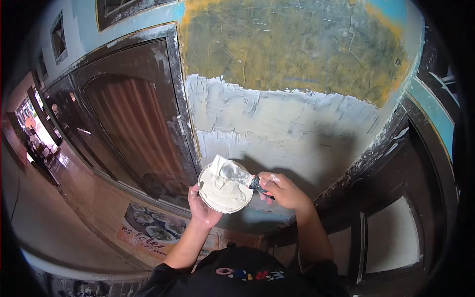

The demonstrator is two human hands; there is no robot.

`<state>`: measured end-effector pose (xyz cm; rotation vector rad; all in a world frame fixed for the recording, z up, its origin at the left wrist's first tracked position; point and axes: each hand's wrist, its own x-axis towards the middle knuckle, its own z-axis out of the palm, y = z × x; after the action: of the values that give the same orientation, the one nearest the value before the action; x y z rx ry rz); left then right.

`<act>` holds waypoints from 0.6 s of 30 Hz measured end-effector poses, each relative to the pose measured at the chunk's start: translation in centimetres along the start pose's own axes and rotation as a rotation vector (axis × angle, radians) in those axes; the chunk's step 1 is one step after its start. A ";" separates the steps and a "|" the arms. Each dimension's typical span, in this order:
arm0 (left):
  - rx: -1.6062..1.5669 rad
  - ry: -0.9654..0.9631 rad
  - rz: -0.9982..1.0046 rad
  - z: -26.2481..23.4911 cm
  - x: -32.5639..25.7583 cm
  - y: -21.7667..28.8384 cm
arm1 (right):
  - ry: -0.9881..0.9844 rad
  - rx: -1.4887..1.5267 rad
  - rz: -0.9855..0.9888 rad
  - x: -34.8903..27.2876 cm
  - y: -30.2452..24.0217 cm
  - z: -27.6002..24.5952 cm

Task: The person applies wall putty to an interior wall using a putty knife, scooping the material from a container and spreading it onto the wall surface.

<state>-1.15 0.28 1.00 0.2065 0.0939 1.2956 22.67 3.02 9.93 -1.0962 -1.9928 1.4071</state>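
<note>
My left hand [202,208] holds a round white plate [233,200] from below, loaded with pale wall putty. Gripped by its dark handle in my right hand [283,190] is a putty knife [231,172], whose metal blade lies across the top of the plate, smeared with putty. Both hands are held close to the wall [277,123], whose lower band is freshly coated in white putty. Above that band the surface is bare, yellowish-green and scratched.
A dark wooden door [133,128] with a curtain behind glass stands to the left of the wall. Another dark door frame [396,218] is on the right. A tiled walkway [59,213] runs down the left side, with a printed banner [153,230] low on the wall.
</note>
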 end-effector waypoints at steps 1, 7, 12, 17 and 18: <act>-0.006 0.008 0.009 0.0 0.0 0.0 | 0.050 0.102 -0.078 0.1 0.1 0.4; -0.054 0.013 0.001 -0.2 -0.3 0.2 | 0.462 -0.147 -0.431 -0.3 0.5 2.3; -0.051 0.028 0.003 -0.2 -0.4 0.5 | 0.593 -0.694 -0.478 0.0 2.5 2.2; -0.029 0.008 0.017 0.4 -0.1 -0.2 | 0.889 -0.952 -0.671 0.8 4.3 1.7; -0.051 0.004 0.021 0.4 0.0 -0.3 | 0.960 -0.828 -0.668 1.2 4.2 1.7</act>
<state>-0.76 0.12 1.35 0.1617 0.0625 1.3179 22.11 3.75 5.37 -0.9481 -1.8417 -0.3269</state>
